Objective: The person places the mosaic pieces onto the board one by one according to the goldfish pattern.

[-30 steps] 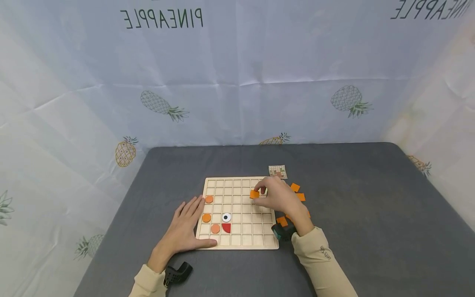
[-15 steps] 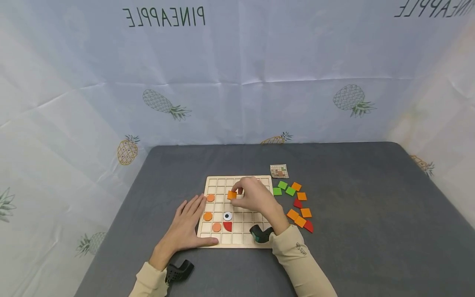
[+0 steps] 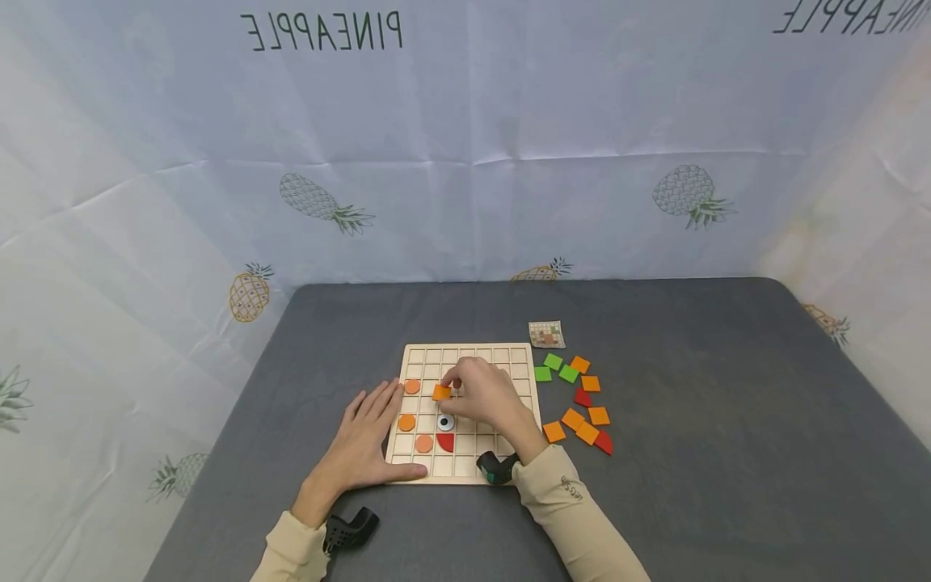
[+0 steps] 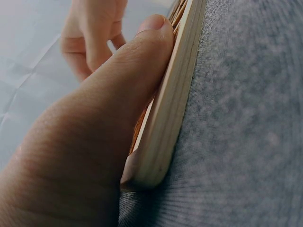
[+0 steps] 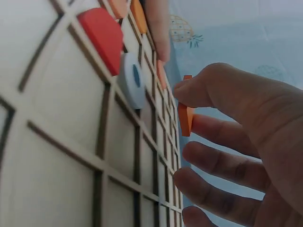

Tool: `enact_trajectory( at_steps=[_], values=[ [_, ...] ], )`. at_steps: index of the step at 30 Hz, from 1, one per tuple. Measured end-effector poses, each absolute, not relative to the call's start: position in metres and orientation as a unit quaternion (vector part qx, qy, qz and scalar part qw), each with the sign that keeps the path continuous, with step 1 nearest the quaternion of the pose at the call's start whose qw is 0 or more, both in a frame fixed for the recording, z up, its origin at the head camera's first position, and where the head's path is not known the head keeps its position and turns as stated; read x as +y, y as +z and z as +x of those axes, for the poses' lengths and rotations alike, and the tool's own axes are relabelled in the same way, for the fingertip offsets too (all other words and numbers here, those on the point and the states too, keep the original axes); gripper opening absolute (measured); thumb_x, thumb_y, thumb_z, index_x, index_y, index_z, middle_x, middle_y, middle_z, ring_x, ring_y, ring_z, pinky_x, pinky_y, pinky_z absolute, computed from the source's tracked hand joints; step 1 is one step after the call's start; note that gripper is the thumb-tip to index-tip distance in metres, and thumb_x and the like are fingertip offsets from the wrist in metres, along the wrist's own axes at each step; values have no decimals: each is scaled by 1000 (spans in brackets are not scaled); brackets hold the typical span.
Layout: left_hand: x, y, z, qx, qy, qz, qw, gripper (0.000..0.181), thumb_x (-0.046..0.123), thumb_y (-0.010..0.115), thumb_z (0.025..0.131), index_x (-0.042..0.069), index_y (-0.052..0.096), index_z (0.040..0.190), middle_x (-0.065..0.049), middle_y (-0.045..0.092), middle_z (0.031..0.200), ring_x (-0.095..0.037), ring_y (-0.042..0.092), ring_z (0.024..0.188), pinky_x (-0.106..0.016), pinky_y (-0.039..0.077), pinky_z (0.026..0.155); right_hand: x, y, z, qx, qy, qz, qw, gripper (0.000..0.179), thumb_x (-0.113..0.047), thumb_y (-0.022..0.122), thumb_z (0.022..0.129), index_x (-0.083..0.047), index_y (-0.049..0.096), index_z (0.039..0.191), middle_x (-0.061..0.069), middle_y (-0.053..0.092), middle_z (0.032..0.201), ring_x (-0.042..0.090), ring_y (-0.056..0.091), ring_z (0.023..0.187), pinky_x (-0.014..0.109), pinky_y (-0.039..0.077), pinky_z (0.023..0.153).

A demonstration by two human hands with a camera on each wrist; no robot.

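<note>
My right hand [image 3: 486,396] pinches an orange square tile [image 3: 440,392] between thumb and fingers, over the upper left part of the wooden grid board [image 3: 518,357]. In the right wrist view the orange tile [image 5: 185,118] stands on edge, apart from the grid. My left hand [image 3: 364,444] rests at the board's left side with fingers straight, its thumb along the near edge. On the board lie orange discs [image 3: 406,423], a white eye disc [image 3: 445,422] and a red quarter-round piece [image 3: 445,442]. The left wrist view shows the thumb [image 4: 137,61] against the board's rim.
Right of the board lie loose green squares [image 3: 569,373], several orange squares [image 3: 573,419] and red quarter-round pieces [image 3: 603,442]. A small printed card [image 3: 547,334] lies beyond the board's far right corner. Everything stands on a dark grey table [image 3: 713,404], with a pineapple-print cloth [image 3: 465,218] behind.
My right hand has carried the orange tile leftward across the board, then slightly toward me. The loose pieces at the right have come into view. My left hand has stayed in place.
</note>
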State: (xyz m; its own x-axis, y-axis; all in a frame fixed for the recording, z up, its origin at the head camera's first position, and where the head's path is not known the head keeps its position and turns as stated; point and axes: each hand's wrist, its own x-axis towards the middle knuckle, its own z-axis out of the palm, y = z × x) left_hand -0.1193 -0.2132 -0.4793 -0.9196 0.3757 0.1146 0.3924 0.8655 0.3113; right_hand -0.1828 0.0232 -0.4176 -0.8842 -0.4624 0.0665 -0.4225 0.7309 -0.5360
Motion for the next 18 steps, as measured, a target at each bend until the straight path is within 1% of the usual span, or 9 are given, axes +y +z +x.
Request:
enact_trajectory(
  at_steps=[6, 9, 15, 18],
  values=[
    [-214, -479, -119, -965, -164, -202, 28, 129, 85, 68, 70, 5, 26, 162, -15, 28, 169, -38, 29, 156, -63, 20, 122, 23, -424, -184, 930, -278, -230, 63, 19, -20, 85, 80, -12, 82, 97, 0, 74, 91, 10, 53, 70, 23, 41, 59],
    [-214, -479, -120, -966, -163, -201, 27, 129, 84, 68, 70, 5, 26, 162, -15, 27, 170, -38, 29, 156, -63, 20, 122, 23, -426, -185, 929, -283, -228, 72, 19, -20, 85, 81, -12, 82, 98, -1, 73, 90, 11, 52, 71, 24, 41, 61],
    [-213, -478, -120, -967, -160, -199, 24, 129, 85, 68, 70, 5, 26, 163, -14, 27, 170, -37, 29, 156, -63, 20, 123, 25, -429, -186, 924, -293, -230, 85, 20, -21, 84, 82, -12, 82, 99, 1, 76, 100, 11, 53, 73, 25, 42, 63],
    [-213, -478, -120, -966, -161, -200, 24, 129, 85, 68, 70, 5, 26, 163, -15, 27, 170, -37, 29, 156, -63, 20, 122, 26, -429, -186, 923, -293, -230, 93, 20, -22, 84, 82, -12, 83, 100, 1, 77, 104, 11, 53, 71, 25, 41, 62]
  ],
)
